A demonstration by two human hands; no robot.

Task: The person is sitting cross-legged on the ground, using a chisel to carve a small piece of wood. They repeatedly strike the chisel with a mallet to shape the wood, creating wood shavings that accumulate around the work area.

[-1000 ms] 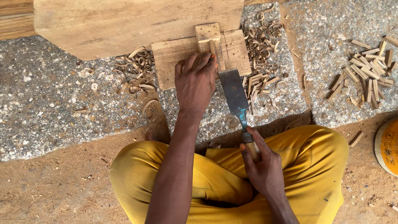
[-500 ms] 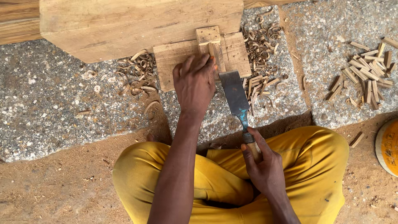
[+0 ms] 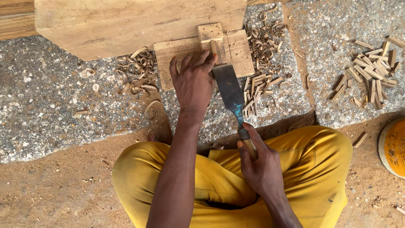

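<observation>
**A Wide Chisel Meets a Small Stick of Wood**

A thin, short stick of light wood stands just above the middle of the frame. It lies on a flat, pale wooden board, and a small square wooden block sits right behind it, most likely to stop it from sliding away.

The left hand lies flat on the board with its fingers spread open. Its fingertips press down beside the stick, so it seems to hold the stick and board in place. It is not closed around anything.

The right hand, in the lower middle of the frame, is wrapped tight around the wooden handle of a wide, dark metal chisel. The blade points up the frame, and its edge touches the near end of the stick. The blade runs just beside the left fingers, so there is very little room on that side.

The board rests on a rough grey stone slab. A big, pale wooden beam fills the upper left and closes off that way. Curly wood shavings lie to the left of the board, and more lie to its right. A heap of small cut wooden sticks sits at the upper right. The person's yellow trousers fill the bottom, and a round yellow lid peeks in at the right edge.
</observation>
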